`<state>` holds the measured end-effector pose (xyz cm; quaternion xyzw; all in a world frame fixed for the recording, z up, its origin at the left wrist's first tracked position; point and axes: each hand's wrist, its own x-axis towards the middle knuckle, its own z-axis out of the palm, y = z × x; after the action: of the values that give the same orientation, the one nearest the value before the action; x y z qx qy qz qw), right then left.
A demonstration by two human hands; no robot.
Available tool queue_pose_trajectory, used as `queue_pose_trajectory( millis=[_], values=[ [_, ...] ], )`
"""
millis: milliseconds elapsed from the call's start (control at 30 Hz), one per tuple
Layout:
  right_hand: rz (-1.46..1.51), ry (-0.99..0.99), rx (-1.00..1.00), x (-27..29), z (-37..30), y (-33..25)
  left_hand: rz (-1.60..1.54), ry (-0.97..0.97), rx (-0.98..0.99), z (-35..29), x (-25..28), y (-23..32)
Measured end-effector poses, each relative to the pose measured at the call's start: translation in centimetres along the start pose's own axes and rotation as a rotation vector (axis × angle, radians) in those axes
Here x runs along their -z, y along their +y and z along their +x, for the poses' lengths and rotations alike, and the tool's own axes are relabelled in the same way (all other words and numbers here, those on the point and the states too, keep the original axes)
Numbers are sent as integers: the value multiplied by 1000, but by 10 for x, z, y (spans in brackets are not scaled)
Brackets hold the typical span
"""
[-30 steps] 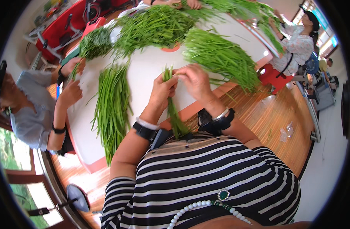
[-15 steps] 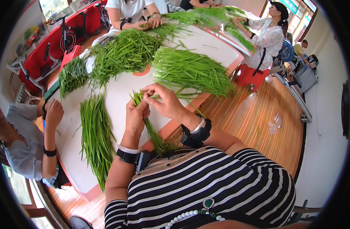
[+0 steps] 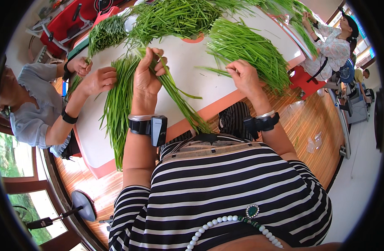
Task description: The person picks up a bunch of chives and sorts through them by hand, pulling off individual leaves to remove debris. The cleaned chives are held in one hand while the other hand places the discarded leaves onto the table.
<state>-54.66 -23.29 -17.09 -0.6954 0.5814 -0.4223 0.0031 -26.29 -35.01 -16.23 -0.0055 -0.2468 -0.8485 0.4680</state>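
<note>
My left hand [image 3: 148,79] is closed around a thin bunch of garlic chives [image 3: 181,102], whose long green blades slant down toward my lap. Off to the right, my right hand [image 3: 245,79] is pinched, its thumb and fingertips at the end of a loose chive stalk [image 3: 215,70]. That stalk lies beside a large neat pile of chives [image 3: 248,52] with pale ends. Left of my left hand, another long pile of chives [image 3: 121,104] hangs over the table's near edge.
The white table [image 3: 179,54] has an orange border. A tangled chive heap [image 3: 175,19] and a darker heap [image 3: 106,37] lie farther back. At left a co-worker [image 3: 41,104] handles greens; another person [image 3: 334,46] works at far right. A fan [image 3: 84,205] stands at lower left.
My hands have come apart: the right moved away to the right beside the large pile, while the left keeps the bunch. The co-worker's hands at left have reached over to the greens.
</note>
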Motion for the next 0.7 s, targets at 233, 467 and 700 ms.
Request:
queue_pose_trajectory(
  millis=[233,467,700],
  values=[
    [-243,-178,-98,-9,0,-5,6,10,111,-1,0,-23],
    [-289,-165,-156,-16,2,2,12,54,129,1,8,-28],
    [-102,-61,-114,-24,10,6,60,151,100,2,18,-34]
  ],
)
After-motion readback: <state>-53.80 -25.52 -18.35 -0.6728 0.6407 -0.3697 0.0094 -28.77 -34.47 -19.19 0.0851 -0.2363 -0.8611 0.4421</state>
